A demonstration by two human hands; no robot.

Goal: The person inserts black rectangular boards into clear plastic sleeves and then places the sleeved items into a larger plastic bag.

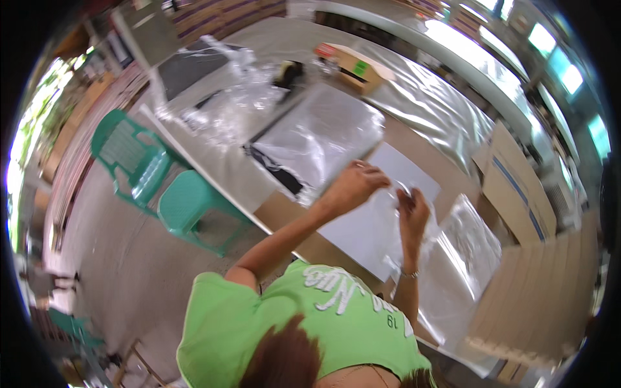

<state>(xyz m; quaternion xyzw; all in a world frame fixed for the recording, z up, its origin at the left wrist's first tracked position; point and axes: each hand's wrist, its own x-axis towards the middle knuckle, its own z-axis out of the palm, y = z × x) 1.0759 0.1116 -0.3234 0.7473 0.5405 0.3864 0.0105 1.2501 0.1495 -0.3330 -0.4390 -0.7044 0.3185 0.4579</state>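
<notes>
A thin clear plastic bag [391, 227] hangs between my hands over a flat pale grey sheet [356, 238] on the table. My left hand [356, 186] is closed, its fingertips pinching the upper edge of the plastic. Close by on the right, my right hand [414, 218] also pinches the plastic, with the thumb and fingers drawn together. Loose folds trail down beside the right wrist. Just beyond my left hand lies a stack of flat pieces in clear plastic [323, 129]. A pile of clear plastic bags [459, 252] lies to the right of my right arm.
Crumpled plastic [239, 107] and a small open cardboard box [352, 70] sit farther back. Cardboard pieces [517, 184] stand at the right, near a stack of brown cardboard [540, 291]. A green chair [132, 158] and green stool [194, 204] stand left of the table.
</notes>
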